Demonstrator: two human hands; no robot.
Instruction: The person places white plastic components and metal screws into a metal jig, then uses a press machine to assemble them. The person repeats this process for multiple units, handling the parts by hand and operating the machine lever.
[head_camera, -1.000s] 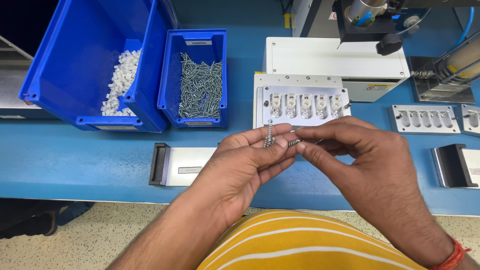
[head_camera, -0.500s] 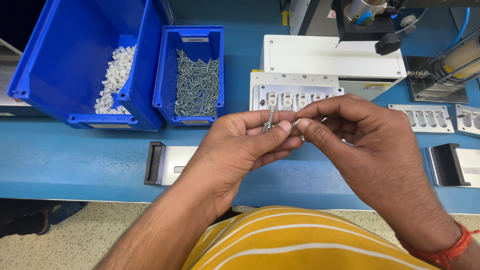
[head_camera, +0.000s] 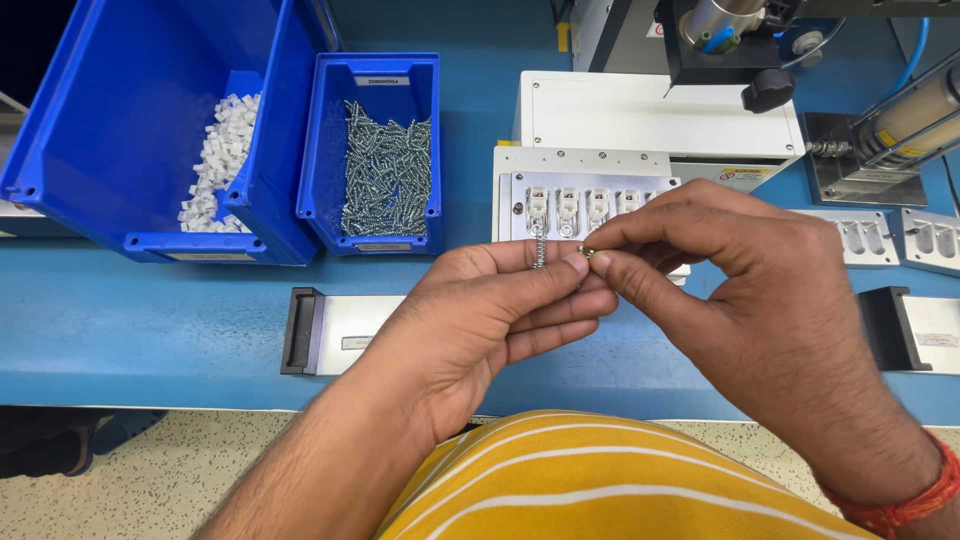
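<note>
Taking the white fixture plate (head_camera: 585, 190) as the marker: well to its left stands a large blue bin (head_camera: 130, 130) of small white plastic pieces, and just left of the plate a smaller blue bin (head_camera: 385, 150) heaped with metal screws. In front of the plate, above the blue bench (head_camera: 130, 320), the left hand (head_camera: 490, 320) is curled shut around a few screws (head_camera: 540, 245), their shanks poking up between thumb and forefinger. The right hand (head_camera: 760, 300), touching it, pinches a single screw (head_camera: 586, 252) at the fingertips. The step in hand looks like drawing one screw from the held bunch; the next move probably calls for carrying it forward to a white-insert pocket in the plate, shank down. Right of the plate lie grey metal trays (head_camera: 880, 235).
</note>
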